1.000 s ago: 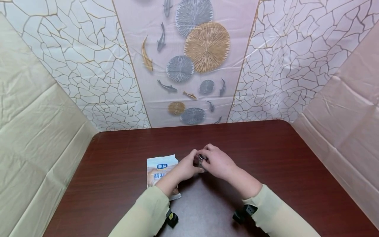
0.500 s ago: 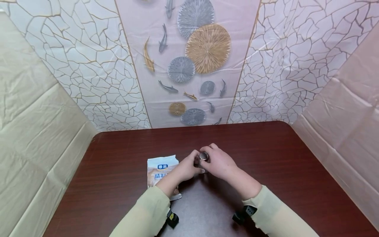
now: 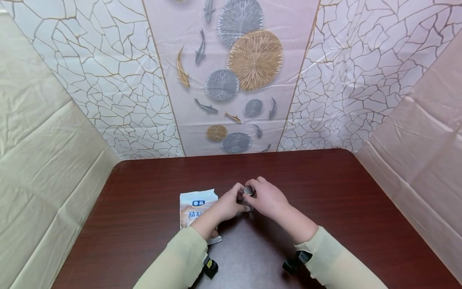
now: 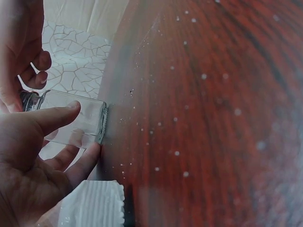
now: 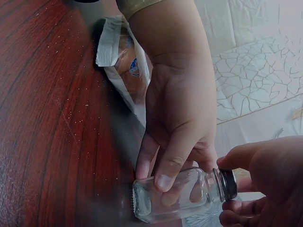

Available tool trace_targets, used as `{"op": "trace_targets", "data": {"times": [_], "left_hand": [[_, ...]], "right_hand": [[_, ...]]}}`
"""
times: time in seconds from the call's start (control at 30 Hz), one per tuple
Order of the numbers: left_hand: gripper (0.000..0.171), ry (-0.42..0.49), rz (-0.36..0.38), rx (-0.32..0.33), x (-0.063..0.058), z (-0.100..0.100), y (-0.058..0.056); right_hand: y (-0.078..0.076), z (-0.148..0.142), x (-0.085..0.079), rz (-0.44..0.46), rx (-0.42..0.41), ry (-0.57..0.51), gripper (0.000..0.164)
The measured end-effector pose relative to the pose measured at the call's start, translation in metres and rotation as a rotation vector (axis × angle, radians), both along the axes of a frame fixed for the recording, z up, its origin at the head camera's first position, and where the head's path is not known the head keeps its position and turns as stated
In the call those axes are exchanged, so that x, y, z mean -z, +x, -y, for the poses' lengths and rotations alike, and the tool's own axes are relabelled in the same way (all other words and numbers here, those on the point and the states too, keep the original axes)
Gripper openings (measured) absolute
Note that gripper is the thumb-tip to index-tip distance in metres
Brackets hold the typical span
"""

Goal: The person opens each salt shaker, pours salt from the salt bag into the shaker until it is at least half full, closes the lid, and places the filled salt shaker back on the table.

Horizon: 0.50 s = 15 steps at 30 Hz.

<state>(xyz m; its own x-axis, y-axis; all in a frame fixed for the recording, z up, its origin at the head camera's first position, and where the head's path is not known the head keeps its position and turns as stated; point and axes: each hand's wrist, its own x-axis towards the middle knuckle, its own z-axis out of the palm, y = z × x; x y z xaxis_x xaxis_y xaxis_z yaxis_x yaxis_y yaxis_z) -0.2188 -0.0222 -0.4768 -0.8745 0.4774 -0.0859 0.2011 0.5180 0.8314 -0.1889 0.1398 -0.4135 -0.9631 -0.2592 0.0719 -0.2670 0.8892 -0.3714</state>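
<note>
A small clear glass bottle (image 5: 175, 196) stands upright on the table, with no contents visible inside. My left hand (image 3: 226, 204) holds it round the body, the thumb (image 4: 61, 116) along one side and the fingers on the other. Over the bottle's neck sits a dark-sided screw cap (image 5: 228, 183) whose silver top shows in the head view. The thumb and fingers of my right hand (image 3: 268, 196) pinch this cap by its rim. Beside my left forearm lies a white and brown packet (image 3: 196, 204) with blue printing, partly covered by that arm.
The dark red-brown wooden table (image 3: 306, 176) carries scattered small white specks, plain in both wrist views. A patterned cloth (image 3: 231, 80) hangs behind the table, and beige cloth sheets (image 3: 47, 160) stand at both sides.
The cap's silver top, hardly visible one second ago, now faces up between my right fingers, which have shifted slightly around it. My left hand and the packet have stayed in place.
</note>
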Motion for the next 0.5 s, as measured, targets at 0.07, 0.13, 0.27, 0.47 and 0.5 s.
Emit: {"op": "trace_targets", "data": {"times": [0.07,0.13,0.27,0.47,0.5], "left_hand": [[0.043,-0.002,-0.007,0.0,0.0008,-0.0001,-0.0004],[0.043,-0.002,-0.011,0.002,0.0017,-0.0001,-0.0008],[0.041,0.0,-0.01,0.002,0.0034,0.0,-0.0013],[0.042,-0.006,0.008,-0.002,0.0027,0.0001,-0.0012],[0.043,-0.006,0.013,0.0,0.0021,-0.0001,-0.0011]], "right_hand": [[0.0007,-0.0001,-0.0004,0.0,-0.011,-0.002,0.031],[0.0012,-0.0003,-0.0009,0.006,-0.021,-0.006,0.03],[0.002,-0.0005,-0.0015,0.012,-0.038,-0.001,0.03],[0.0032,0.0003,-0.0032,-0.001,-0.066,0.0,0.034],[0.0035,0.0001,-0.0035,-0.005,-0.066,0.0,0.034]]}}
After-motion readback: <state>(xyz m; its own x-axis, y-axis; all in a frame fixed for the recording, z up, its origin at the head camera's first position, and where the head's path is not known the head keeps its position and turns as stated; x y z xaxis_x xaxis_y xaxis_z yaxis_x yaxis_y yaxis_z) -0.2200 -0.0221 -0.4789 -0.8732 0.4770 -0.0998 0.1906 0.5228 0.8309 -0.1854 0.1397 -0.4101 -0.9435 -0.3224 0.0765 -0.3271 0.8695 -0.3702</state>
